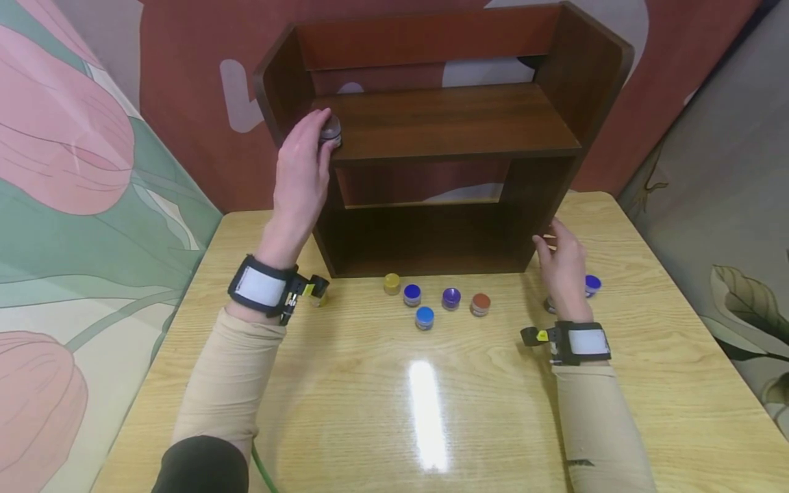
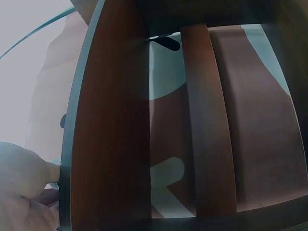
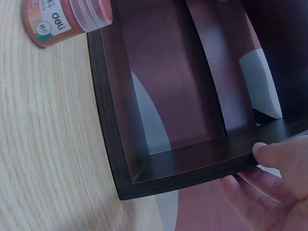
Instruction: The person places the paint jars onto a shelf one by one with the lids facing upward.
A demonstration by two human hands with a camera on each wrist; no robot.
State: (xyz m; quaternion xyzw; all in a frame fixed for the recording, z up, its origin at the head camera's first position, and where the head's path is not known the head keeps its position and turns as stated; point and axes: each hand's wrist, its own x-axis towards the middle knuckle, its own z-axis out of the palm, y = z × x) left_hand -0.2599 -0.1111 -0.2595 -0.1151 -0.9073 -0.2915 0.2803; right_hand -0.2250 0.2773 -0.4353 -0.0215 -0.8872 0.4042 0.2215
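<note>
With my left hand [image 1: 303, 161] clamped on a small jar [image 1: 331, 130], I'm setting it on the shelf [image 1: 456, 120] beneath; release needs it flat.

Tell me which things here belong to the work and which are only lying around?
In use:
left hand gripping a jar on the shelf
right hand touching the shelf's side

Lying about:
yellow jar
blue jars
purple jar
red jar
table
</note>
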